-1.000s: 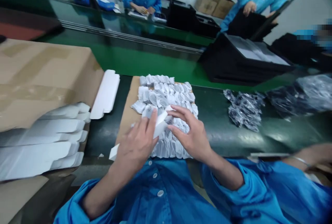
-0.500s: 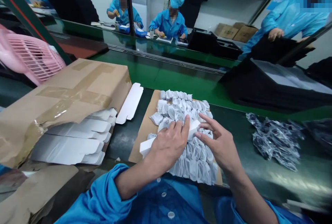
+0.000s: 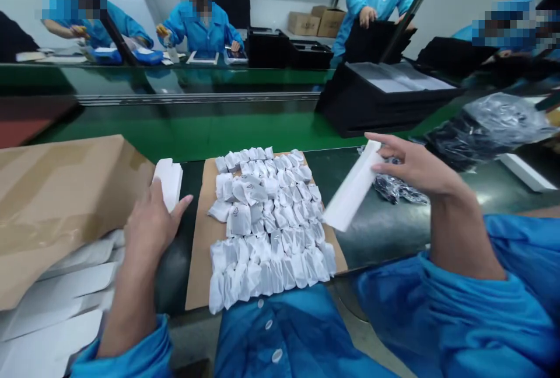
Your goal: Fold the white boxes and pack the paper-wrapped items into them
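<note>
My right hand (image 3: 411, 159) pinches one end of a long, narrow white box (image 3: 352, 188), tilted over the right side of the bench. My left hand (image 3: 153, 214) lies over a flat white folded carton (image 3: 170, 182), thumb spread away from the fingers; the hand partly covers that carton. Between the hands, several rows of small items in white wrappers (image 3: 271, 214) sit on a sheet of brown cardboard (image 3: 201, 238). A few wrappers carry a printed triangle mark.
At left stands a torn brown carton (image 3: 79, 185) with flat white cartons (image 3: 56, 296) inside. Plastic-bagged dark items (image 3: 398, 188) lie at right, near a black bin (image 3: 385, 98) and another white box (image 3: 527, 171). People in blue work across the green conveyor (image 3: 219, 127).
My hands have parted. The right hand has carried the white box to the right, and the left has moved left onto the flat carton. The view has turned right.
</note>
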The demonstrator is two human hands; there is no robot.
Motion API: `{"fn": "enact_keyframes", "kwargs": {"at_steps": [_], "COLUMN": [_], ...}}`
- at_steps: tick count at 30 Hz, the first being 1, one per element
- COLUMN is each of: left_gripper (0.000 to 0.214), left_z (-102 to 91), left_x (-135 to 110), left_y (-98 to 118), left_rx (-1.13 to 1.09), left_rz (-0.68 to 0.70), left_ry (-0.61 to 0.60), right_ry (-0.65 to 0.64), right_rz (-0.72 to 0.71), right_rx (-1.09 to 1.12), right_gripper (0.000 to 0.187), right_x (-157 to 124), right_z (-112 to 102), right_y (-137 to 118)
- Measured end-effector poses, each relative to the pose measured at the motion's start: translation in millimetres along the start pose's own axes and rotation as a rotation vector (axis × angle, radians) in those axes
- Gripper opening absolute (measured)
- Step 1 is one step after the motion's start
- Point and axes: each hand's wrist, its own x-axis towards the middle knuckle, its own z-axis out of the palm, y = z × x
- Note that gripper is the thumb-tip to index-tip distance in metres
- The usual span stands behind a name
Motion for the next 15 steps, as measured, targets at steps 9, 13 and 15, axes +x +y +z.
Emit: {"fn": "enact_keyframes", "kwargs": {"at_steps": [9, 13, 15], "left_gripper": [0.044, 0.037, 0.042], "left_z": [61.8, 48.2, 38.9], "left_x": [-11.4, -11.4, -15.1], "left_y": [-19.5, -29.6, -30.4], "left_rx": [0.08, 0.051, 0.037], "left_rz": [-0.106, -0.169, -0.201], "left_ry": [0.011, 0.127, 0.222], "right_ry": [-0.079, 0.122, 0.07], "right_rz": [0.017, -0.179, -0.329], "right_rx": [-0.349, -0.391, -0.235], "right_gripper": [0.028, 0.035, 0.041], "right_x": [31.7, 14.9, -8.0], "right_z": [51.7, 92.9, 118.5], "right_y": [62.8, 32.5, -2.3]}}
